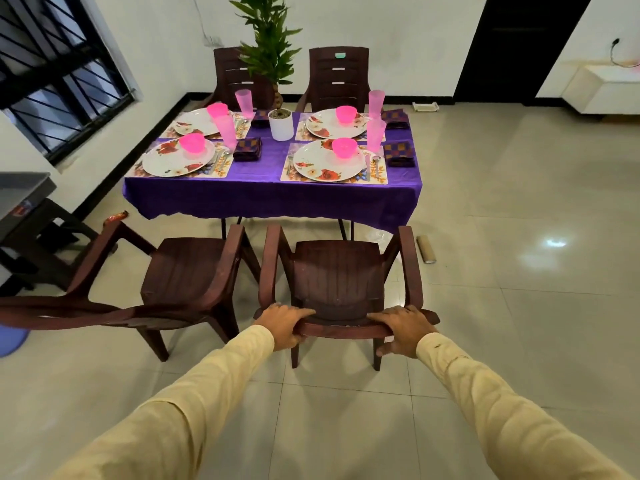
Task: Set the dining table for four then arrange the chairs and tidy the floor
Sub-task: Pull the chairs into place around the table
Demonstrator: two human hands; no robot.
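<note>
1. We have both hands on the top rail of the brown plastic armchair (337, 271), which stands on our side of the dining table (270, 199) with its seat facing the table.
2. The left hand (284, 327) grips the rail's left end, fingers wrapped over the top and thumb tucked below. The right hand (403, 329) takes the right end the same way, fingers laid over the rail and thumb hooked beneath.
3. Here is what matters: the armchair lies straight ahead, between us and the table. Its back-to-front line points at the table's near edge, roughly toward the near right floral plate (327, 162). The armrest tips sit close to the purple tablecloth (381, 202) hem.
4. Neither hand is nearer. Both arms reach out almost straight and evenly spread, so we judge a level push forward would tuck it in.
5. Watch the second armchair (187, 271) on the table's near left side. It sits skewed, its armrest just beside ours, and could snag.
6. Floor work looks undone: a cardboard tube (426, 249) lies off the table's near right corner, and a wrapper (116, 216) off its near left.
</note>
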